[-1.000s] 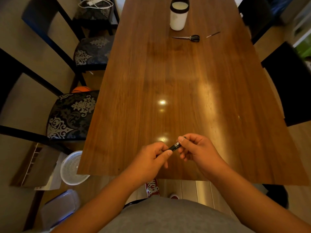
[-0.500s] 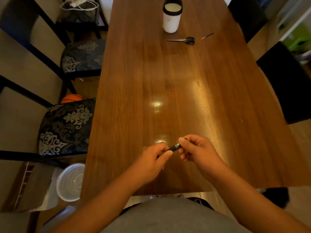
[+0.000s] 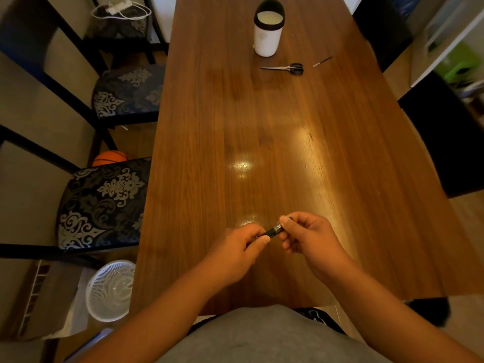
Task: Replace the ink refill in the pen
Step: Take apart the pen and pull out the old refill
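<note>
Left hand (image 3: 237, 251) & right hand (image 3: 306, 235) each pinch 1 end of pen (image 3: 273, 231); looks light, stiff, slick, so grip near the joint.

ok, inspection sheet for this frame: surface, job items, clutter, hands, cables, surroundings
Surface: wooden table, glossy, with light glare.
Job's things: black pen held above the near edge; thin stick, perhaps a refill, lying far right.
Clutter: scissors, closed; white cup, upright.
Grip: left hand and right hand each pinch one end of the pen.
Cables: power strip with white cord on the far chair.
Surroundings: patterned chairs, basketball, white basket on the floor.
</note>
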`<state>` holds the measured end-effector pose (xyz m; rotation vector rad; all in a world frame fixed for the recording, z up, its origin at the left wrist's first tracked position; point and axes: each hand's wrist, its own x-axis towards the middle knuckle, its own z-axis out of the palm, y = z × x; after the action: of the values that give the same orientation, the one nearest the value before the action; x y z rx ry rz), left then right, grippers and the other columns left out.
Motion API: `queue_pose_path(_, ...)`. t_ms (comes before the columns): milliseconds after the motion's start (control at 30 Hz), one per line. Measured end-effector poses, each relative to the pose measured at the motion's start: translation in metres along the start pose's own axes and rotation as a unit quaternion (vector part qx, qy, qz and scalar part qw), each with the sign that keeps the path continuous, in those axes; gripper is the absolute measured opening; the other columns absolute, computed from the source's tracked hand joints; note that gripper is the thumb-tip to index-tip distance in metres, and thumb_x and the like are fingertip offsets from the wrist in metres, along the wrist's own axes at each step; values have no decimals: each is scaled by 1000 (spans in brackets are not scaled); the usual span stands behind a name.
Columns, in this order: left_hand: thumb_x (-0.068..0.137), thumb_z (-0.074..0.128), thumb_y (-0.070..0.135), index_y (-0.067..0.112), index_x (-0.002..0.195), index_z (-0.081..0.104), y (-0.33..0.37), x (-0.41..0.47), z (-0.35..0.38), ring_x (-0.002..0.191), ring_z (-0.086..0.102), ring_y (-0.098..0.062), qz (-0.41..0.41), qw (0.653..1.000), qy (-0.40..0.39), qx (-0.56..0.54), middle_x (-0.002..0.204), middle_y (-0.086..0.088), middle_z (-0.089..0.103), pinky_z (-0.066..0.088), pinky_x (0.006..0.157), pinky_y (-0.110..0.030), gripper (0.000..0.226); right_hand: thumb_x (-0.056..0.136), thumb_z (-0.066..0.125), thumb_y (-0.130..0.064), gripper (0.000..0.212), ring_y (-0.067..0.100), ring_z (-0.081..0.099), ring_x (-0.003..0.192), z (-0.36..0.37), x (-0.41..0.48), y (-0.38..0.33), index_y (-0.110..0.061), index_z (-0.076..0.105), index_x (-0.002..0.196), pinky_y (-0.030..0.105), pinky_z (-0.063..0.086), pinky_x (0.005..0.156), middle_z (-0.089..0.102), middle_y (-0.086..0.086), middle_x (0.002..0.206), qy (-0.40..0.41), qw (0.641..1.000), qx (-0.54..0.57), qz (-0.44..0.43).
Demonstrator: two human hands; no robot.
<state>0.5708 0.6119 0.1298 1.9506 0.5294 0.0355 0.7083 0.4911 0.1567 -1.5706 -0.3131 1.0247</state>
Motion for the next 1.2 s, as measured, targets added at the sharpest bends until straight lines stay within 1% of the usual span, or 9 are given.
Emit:
queue_pose_path(100, 96, 49, 39, 34, 80, 56, 3, 2, 0, 53, 55, -13, -2, 1000, -22, 6, 57, 6, 57, 49, 56, -43, 18, 92, 60, -13, 26, 14, 56, 44, -2, 1, 2, -9, 66, 68, 23, 46, 41, 63, 5, 55, 14, 1000, 5, 15)
queue_pose_path(233, 100, 44, 31, 27, 81, 59, 5, 8, 2, 46, 45, -7, -44, 991, -88, -92, 51, 8, 56, 38, 49, -25, 24, 92, 60, -11, 23, 14, 56, 44, -8, 3, -1, -5, 64, 71, 23, 46, 41, 62, 5, 55, 1, 1000, -11, 26)
queue_pose_path(333, 101, 42, 27, 26, 81, 61, 8, 12, 5, 44, 41, -7, -61, 983, -108, -136, 49, 7, 55, 35, 46, -19, 27, 92, 59, -9, 21, 13, 56, 44, -17, 5, -6, -5, 65, 72, 23, 46, 42, 62, 4, 55, -16, 999, -25, 25)
queue_pose_path(533, 96, 52, 33, 25, 81, 60, 18, 27, 23, 47, 45, -3, -32, 998, -26, -38, 51, 8, 53, 39, 49, -26, 19, 92, 60, -12, 25, 13, 55, 43, -35, 9, -9, -4, 63, 69, 23, 45, 41, 61, 6, 55, 9, 999, -20, 26)
queue_pose_path(633, 93, 53, 40, 32, 81, 56, 13, 28, 24, 49, 48, -5, 1, 996, 32, 84, 53, 9, 50, 37, 49, -28, 15, 93, 59, -13, 21, 9, 52, 41, -71, 26, -13, -6, 61, 73, 22, 44, 40, 58, 1, 51, 114, 991, 39, 63)
queue_pose_path(700, 93, 52, 41, 39, 78, 53, 1, 25, 20, 50, 50, -6, -7, 994, 65, 88, 52, 10, 50, 35, 48, -24, 15, 92, 60, -13, 18, 11, 51, 43, -108, 40, -16, -6, 62, 76, 22, 44, 41, 57, 2, 53, 158, 982, 45, 90)
queue_pose_path(833, 95, 52, 36, 37, 77, 57, -25, 19, 17, 48, 47, -4, -92, 991, 98, 17, 55, 9, 53, 38, 48, -31, 19, 91, 61, -12, 13, 11, 54, 41, -142, 58, 11, -4, 63, 81, 22, 45, 39, 58, 8, 60, 112, 980, -51, 156)
queue_pose_path(1000, 96, 52, 34, 34, 79, 60, -32, 22, 27, 47, 50, -1, -155, 981, 111, -22, 59, 7, 63, 39, 46, -25, 19, 90, 63, -9, 8, 15, 66, 54, -136, 73, 54, -2, 64, 88, 23, 53, 45, 69, 12, 73, 68, 971, -88, 211)
queue_pose_path(1200, 97, 52, 33, 35, 79, 60, -28, 22, 37, 46, 49, -2, -191, 972, 126, -49, 58, 6, 64, 38, 46, -26, 20, 88, 67, -15, 12, 13, 64, 50, -127, 84, 90, -9, 61, 80, 26, 50, 43, 69, 9, 70, 39, 963, -185, 192)
